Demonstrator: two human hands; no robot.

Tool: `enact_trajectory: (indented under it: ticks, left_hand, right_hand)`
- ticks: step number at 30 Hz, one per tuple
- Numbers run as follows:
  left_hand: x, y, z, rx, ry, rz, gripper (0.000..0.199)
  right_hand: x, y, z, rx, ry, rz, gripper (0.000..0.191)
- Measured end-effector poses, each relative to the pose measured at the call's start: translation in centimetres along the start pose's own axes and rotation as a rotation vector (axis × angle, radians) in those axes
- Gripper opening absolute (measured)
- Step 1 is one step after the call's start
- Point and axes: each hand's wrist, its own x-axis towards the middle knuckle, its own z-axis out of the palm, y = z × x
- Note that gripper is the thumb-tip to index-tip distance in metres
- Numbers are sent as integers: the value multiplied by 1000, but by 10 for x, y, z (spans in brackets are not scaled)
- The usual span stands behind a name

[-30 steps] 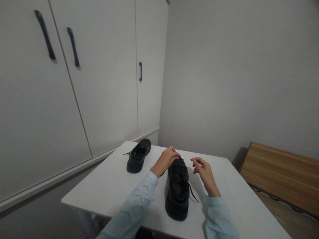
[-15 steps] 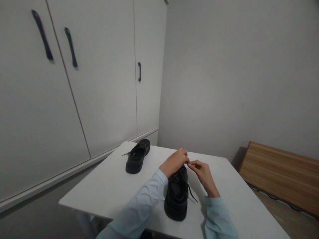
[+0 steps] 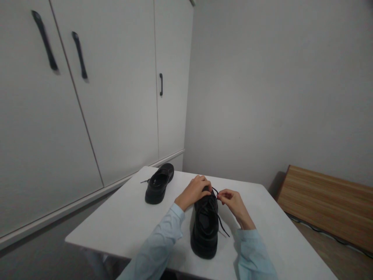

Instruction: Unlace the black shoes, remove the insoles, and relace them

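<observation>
A black lace-up shoe (image 3: 205, 233) rests on the white table (image 3: 122, 229), heel toward me. My left hand (image 3: 194, 191) lies over its front from the left, fingers curled round the toe area, which they partly hide. On the other side my right hand (image 3: 234, 203) pinches a thin black shoelace (image 3: 215, 190) between thumb and fingertips, just right of the shoe. Another lace end (image 3: 223, 228) hangs loose down the shoe's right side onto the table.
A second black shoe (image 3: 159, 184) stands farther back on the left of the table, a lace end sticking out. White cabinets (image 3: 122, 97) with dark handles line the left. A wooden board (image 3: 326, 206) leans by the grey wall at right.
My left hand has moved left and down from the right hand onto the shoe's front. The hands are now apart, with a stretch of lace showing between them.
</observation>
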Motion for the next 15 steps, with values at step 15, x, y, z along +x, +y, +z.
enact_trajectory:
  ticks: [15]
  left_hand:
    - [-7, 16, -5, 126, -200, -162, 13]
  right_hand:
    - [-4, -3, 4, 80, -25, 84, 10]
